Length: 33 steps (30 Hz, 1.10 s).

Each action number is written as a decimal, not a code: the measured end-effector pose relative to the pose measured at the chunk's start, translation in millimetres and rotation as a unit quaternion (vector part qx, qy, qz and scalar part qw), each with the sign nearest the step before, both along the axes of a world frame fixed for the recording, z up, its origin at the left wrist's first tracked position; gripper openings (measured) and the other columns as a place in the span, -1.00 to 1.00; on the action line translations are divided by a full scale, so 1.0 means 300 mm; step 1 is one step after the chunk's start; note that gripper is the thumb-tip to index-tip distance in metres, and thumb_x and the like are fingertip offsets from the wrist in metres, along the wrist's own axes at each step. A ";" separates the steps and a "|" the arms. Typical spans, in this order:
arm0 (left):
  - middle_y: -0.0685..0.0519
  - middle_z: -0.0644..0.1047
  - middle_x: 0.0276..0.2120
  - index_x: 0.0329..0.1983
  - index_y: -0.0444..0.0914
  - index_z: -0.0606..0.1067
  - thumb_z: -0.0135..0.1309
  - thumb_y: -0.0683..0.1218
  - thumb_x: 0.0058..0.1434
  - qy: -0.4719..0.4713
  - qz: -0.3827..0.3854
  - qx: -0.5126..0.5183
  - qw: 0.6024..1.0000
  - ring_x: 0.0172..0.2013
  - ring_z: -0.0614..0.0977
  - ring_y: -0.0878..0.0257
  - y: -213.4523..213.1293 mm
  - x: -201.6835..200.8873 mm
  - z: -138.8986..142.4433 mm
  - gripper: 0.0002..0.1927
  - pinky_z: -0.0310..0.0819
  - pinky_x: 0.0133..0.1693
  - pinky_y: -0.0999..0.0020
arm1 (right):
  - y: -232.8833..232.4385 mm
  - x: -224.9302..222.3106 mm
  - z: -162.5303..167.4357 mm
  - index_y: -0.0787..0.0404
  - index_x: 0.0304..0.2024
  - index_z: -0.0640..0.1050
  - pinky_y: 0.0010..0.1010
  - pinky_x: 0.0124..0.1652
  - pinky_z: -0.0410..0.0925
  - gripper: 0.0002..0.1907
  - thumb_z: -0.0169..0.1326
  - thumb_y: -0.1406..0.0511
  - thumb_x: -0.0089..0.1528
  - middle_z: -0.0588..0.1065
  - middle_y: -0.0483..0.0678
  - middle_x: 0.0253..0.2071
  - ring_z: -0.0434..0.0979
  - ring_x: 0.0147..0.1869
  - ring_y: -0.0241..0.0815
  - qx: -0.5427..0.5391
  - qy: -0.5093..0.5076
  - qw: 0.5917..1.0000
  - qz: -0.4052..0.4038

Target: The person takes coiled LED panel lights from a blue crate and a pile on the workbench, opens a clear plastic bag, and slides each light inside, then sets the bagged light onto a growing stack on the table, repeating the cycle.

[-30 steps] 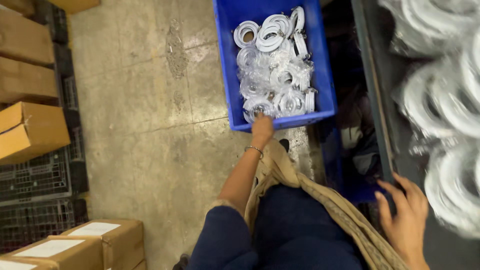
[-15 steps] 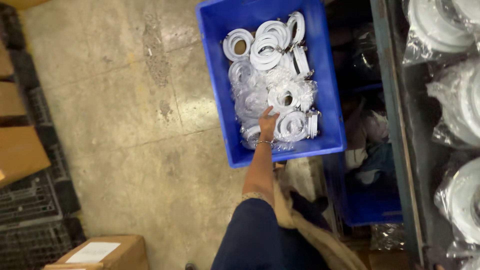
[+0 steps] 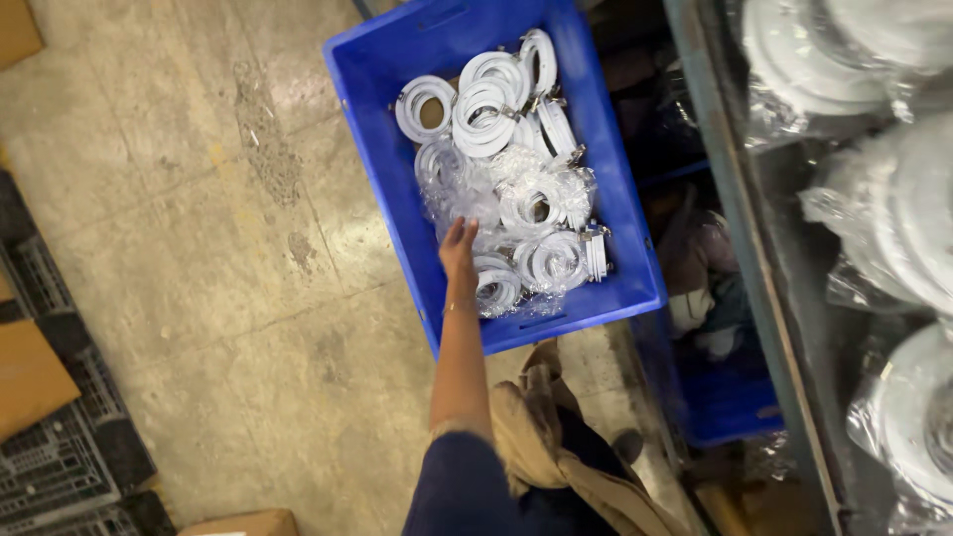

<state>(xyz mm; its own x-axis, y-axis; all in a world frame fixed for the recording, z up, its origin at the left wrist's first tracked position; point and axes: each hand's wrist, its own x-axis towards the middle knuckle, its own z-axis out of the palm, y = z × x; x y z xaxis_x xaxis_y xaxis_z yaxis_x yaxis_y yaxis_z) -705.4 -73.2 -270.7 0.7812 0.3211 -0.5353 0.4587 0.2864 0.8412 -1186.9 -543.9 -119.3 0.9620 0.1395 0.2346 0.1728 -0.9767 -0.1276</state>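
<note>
The left hand [image 3: 458,248] reached down into the blue rectangular plastic crate [image 3: 635,268] on the concrete floor [image 3: 199,248], fingers extended over the clear-bagged white coiled cables [image 3: 516,199]. It rested on or just above a bag near the crate's 7 o'clock corner; whether its grip was closed on anything could not be told, since the fingers pointed away from the camera. The right hand was out of view.

The coils lay heaped loosely, some bagged in crinkled clear film, some bare with small metal fittings showing. In my judgement the slippery film could let a coil slide out of the fingers, and neighbouring coils, overlapping as they did, could snag and be dragged up with it.

At 3 o'clock a grey metal shelf [image 3: 764,298] carried larger white coils in clear plastic bags [image 3: 893,228]. A second blue crate [image 3: 730,407] sat partly under it at 4 o'clock. At 9 o'clock a brown cardboard box [image 3: 30,372] rested on black plastic lattice crates [image 3: 60,467]; another box edge [image 3: 238,522] showed at 7 o'clock. No label could be seen on either.
</note>
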 end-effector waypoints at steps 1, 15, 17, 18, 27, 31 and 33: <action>-0.17 0.49 0.24 0.25 -0.46 0.43 0.36 -0.07 0.12 -0.034 -0.013 -0.011 0.999 0.24 0.50 0.11 0.006 -0.036 0.031 -0.32 0.29 0.27 0.29 | -0.002 -0.028 0.000 0.14 -0.24 0.63 -0.14 -0.04 0.44 -0.79 0.27 0.30 0.05 0.56 0.05 -0.12 0.63 -0.04 0.15 -0.001 0.000 1.000 -0.003; -0.01 0.58 -0.31 0.19 -0.32 0.44 0.00 -0.32 0.17 -0.106 0.045 -0.275 0.955 -0.43 0.54 0.28 -0.025 -0.329 0.410 -0.54 0.41 -0.35 0.37 | 0.338 -0.057 0.268 0.06 -0.20 0.61 -0.26 0.13 0.26 -0.90 0.24 0.23 0.26 0.50 0.00 0.17 0.42 0.14 -0.02 0.076 -0.014 0.967 -0.242; -0.01 0.61 -0.28 0.23 -0.32 0.46 -0.08 -0.33 0.11 -0.083 0.007 -0.301 0.950 -0.42 0.56 0.27 -0.036 -0.367 0.505 -0.45 0.37 -0.42 0.43 | 0.362 -0.048 0.322 0.04 -0.15 0.61 -0.27 0.20 0.22 -0.91 0.22 0.23 0.31 0.45 -0.03 0.20 0.37 0.22 -0.06 0.121 -0.012 0.965 -0.233; -0.01 0.62 -0.27 0.20 -0.32 0.44 -0.14 -0.33 0.09 -0.063 0.008 -0.326 0.943 -0.39 0.59 0.23 -0.050 -0.389 0.554 -0.45 0.46 -0.35 0.38 | 0.367 -0.047 0.343 0.04 -0.13 0.62 -0.27 0.23 0.20 -0.91 0.21 0.24 0.33 0.43 -0.04 0.22 0.35 0.25 -0.07 0.141 -0.014 0.963 -0.229; 0.03 0.54 -0.41 0.20 -0.31 0.46 -0.07 -0.18 0.33 -0.041 -0.102 -0.509 0.854 -0.48 0.55 0.22 -0.109 -0.661 0.751 -0.62 0.48 -0.43 0.34 | 0.429 -0.127 0.447 0.15 -0.06 0.61 -0.21 0.28 0.27 -0.87 0.17 0.32 0.34 0.50 -0.03 0.20 0.41 0.28 -0.05 0.257 -0.046 0.949 -0.175; 0.04 0.53 -0.42 0.33 -0.36 0.42 -0.08 -0.22 0.41 0.008 -0.236 -0.606 0.759 -0.48 0.55 0.25 -0.165 -0.852 0.787 -0.58 0.48 -0.43 0.37 | 0.586 -0.025 0.387 0.23 0.29 0.31 -0.19 0.19 0.38 -0.32 0.27 0.29 0.17 0.34 0.04 0.30 0.40 0.33 -0.04 0.545 0.026 0.820 -0.170; 0.02 0.55 -0.39 0.30 -0.32 0.40 -0.08 -0.20 0.34 0.057 -0.242 -0.583 0.773 -0.45 0.56 0.23 -0.208 -0.940 0.800 -0.55 0.48 -0.43 0.35 | 0.655 0.066 0.342 0.12 0.44 0.06 -0.14 0.09 0.44 -0.08 0.25 0.30 0.14 0.26 -0.07 0.31 0.38 0.31 -0.09 0.725 0.136 0.651 -0.180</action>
<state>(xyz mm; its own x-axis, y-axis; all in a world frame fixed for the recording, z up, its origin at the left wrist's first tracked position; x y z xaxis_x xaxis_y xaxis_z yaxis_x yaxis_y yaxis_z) -987.3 -135.5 -30.6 0.5854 -0.7475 -0.3140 0.8016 0.5916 0.0860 -1167.1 -347.3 -16.7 0.9043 -0.2857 -0.3171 -0.2551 0.2339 -0.9382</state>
